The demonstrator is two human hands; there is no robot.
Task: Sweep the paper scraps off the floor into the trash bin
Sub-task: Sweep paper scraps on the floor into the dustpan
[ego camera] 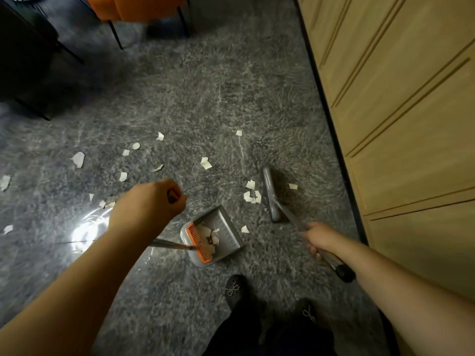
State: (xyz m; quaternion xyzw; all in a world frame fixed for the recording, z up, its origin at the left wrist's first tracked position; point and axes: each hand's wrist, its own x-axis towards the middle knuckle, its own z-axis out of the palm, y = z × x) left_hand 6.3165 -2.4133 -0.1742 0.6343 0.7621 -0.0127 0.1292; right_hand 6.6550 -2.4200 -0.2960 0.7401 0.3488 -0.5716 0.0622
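Observation:
A grey dustpan (226,227) with an orange comb edge stands on the grey marbled floor and holds a few paper scraps. My left hand (151,201) grips the top of its long handle. My right hand (321,240) grips the broom's metal handle. The grey broom head (271,194) rests on the floor to the right of the dustpan. A small cluster of white paper scraps (252,195) lies just left of the broom head. Several more scraps (205,163) are scattered across the floor to the left and beyond. No trash bin is in view.
A wooden cabinet wall (401,111) runs along the right side. An orange chair (138,9) on thin black legs stands at the back, dark furniture (23,55) at the far left. My feet (236,289) in dark shoes are just behind the dustpan.

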